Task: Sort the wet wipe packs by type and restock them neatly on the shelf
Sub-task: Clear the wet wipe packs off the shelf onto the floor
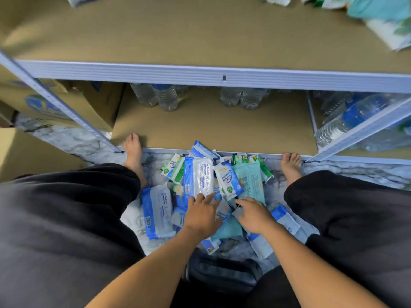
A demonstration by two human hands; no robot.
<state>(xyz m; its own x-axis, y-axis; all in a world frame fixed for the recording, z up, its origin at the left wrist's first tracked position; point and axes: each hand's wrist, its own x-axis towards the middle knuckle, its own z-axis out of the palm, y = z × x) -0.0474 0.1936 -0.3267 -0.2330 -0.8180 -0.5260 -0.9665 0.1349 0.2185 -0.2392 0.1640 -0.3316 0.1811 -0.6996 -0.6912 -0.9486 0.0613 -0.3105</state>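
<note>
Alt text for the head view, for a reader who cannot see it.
A person's left hand and right hand reach down into a mixed pile of wet wipe packs on the floor between bare feet, left fingers spread on a white-and-blue pack. Ahead is a tan shelf, with water bottles on the level below.

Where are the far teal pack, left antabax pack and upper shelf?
far teal pack [251,181], head view, face centre.
left antabax pack [156,213], head view, white panel.
upper shelf [200,36], head view, bare board.
</note>
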